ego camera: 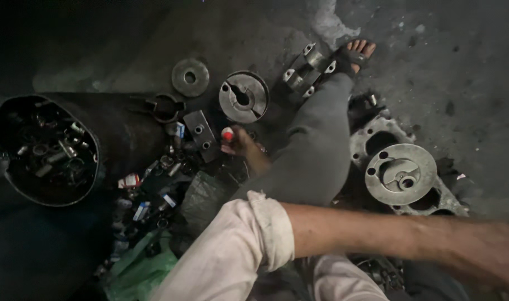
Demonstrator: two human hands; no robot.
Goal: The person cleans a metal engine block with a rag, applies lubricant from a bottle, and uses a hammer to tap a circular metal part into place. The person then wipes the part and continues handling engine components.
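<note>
Our left hand [239, 144] is extended forward and downward, well ahead of the body, fingers curled closed, wrist bent slightly; its forearm passes behind our raised knee. Our right arm crosses the lower field of view, sleeve rolled to the elbow, forearm bare. Our right hand [491, 253] lies at the right edge, blurred; its finger position cannot be determined.

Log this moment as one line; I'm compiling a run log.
right hand: grips small red-capped item | left hand: blurred, extended rightward | nearby: slotted metal disc
</note>
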